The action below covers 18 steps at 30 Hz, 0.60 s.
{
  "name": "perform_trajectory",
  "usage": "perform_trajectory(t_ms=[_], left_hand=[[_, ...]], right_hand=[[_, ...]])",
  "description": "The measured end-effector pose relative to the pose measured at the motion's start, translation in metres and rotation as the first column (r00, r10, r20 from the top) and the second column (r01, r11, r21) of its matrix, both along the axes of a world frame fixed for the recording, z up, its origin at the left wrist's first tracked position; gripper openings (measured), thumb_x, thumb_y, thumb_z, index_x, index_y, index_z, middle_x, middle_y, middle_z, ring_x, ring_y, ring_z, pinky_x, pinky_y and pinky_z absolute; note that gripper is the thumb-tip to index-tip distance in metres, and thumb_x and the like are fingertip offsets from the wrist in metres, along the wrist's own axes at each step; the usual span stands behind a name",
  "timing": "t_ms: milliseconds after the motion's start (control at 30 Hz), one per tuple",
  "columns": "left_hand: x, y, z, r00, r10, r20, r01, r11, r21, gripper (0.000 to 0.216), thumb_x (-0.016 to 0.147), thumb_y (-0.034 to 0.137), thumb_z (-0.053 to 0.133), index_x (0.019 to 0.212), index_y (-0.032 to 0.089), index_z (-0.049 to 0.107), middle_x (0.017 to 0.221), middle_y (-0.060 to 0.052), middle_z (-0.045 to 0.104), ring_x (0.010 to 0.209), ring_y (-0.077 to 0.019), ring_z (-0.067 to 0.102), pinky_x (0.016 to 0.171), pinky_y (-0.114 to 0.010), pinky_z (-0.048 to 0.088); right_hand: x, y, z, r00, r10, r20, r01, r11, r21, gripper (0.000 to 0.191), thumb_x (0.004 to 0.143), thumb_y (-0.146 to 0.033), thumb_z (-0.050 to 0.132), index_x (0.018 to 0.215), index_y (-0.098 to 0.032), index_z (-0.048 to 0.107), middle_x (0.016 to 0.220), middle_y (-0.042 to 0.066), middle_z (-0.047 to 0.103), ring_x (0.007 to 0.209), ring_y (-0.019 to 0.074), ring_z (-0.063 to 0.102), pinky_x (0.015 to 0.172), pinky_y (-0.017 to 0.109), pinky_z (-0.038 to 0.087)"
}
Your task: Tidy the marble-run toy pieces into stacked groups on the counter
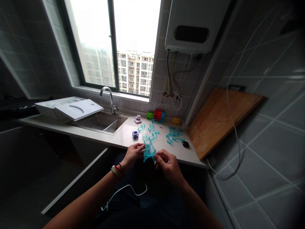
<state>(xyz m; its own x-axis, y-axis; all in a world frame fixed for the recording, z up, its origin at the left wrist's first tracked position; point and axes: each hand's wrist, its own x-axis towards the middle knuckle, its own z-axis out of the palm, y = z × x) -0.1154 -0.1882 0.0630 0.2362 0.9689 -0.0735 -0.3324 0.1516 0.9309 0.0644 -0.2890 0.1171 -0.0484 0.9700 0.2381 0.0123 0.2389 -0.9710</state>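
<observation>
My left hand (133, 155) and my right hand (166, 163) together hold a clear teal plastic track piece (149, 150) just in front of the counter's near edge. Both hands have their fingers pinched on its sides. On the white counter (124, 140) beyond lie several more teal curved track pieces (152, 131) and a teal cluster (174, 135) to the right. A small blue cube (135, 134) sits left of them. A pink block (137, 119), a green and red block group (156, 114) and a yellow block (175, 120) stand near the wall.
A steel sink (101, 122) with a faucet (109, 98) lies at the left, partly covered by a white box lid (71, 108). A wooden board (219, 117) leans at the right. A small black object (185, 144) lies on the counter. A white cable (128, 190) crosses my lap.
</observation>
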Motion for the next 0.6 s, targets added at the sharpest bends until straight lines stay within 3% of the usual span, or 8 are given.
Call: perform_trajectory(t_ms=[233, 433, 600], left_hand=[[-0.006, -0.013, -0.008, 0.999, -0.039, 0.001, 0.039, 0.997, -0.064, 0.048, 0.070, 0.050, 0.088, 0.096, 0.012, 0.073, 0.084, -0.010, 0.077, 0.069, -0.0189, 0.074, 0.066, -0.029, 0.058], [-0.005, -0.021, -0.012, 0.998, -0.063, 0.021, 0.064, 0.992, -0.104, 0.043, 0.073, 0.046, 0.087, 0.098, 0.013, 0.073, 0.090, -0.009, 0.077, 0.073, -0.0165, 0.073, 0.069, -0.026, 0.058], [-0.020, -0.025, -0.009, 0.999, -0.044, 0.019, 0.046, 0.992, -0.115, 0.047, 0.072, 0.047, 0.087, 0.103, 0.015, 0.072, 0.099, -0.012, 0.077, 0.086, -0.0247, 0.076, 0.075, -0.035, 0.061]], right_hand=[[0.003, 0.001, 0.007, 0.996, 0.058, -0.064, -0.063, 0.995, -0.080, 0.029, 0.086, -0.047, 0.073, 0.086, -0.018, 0.070, 0.070, -0.001, 0.063, 0.064, 0.0142, 0.060, 0.055, 0.025, 0.051], [-0.002, 0.003, 0.001, 0.981, 0.111, -0.160, -0.139, 0.975, -0.176, 0.027, 0.087, -0.044, 0.073, 0.084, -0.017, 0.070, 0.070, -0.001, 0.060, 0.062, 0.0126, 0.057, 0.053, 0.022, 0.051], [0.007, -0.001, -0.013, 0.983, 0.078, -0.168, -0.104, 0.983, -0.153, 0.032, 0.086, -0.050, 0.073, 0.085, -0.018, 0.068, 0.073, 0.000, 0.061, 0.063, 0.0135, 0.059, 0.051, 0.023, 0.053]])
